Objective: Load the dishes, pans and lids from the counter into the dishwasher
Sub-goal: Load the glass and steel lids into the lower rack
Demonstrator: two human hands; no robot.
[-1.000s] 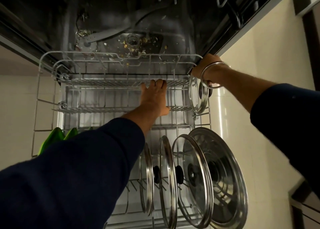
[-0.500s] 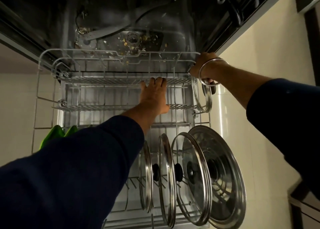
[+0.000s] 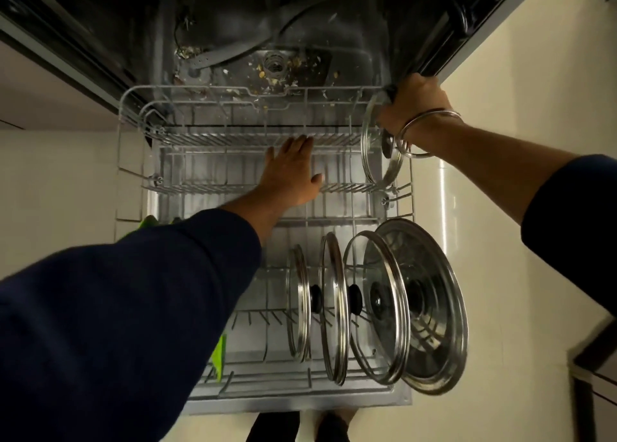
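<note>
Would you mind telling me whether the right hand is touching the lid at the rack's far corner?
Touching: the head view shows the right hand gripping the lid's top rim.

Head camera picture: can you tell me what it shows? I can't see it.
A person leans over a pulled-out dishwasher rack, their right hand gripping a glass lid standing at the rack's far right corner, while the left hand lies flat on the rack's wires. Four more lids stand on edge in the near half of the rack.
</note>
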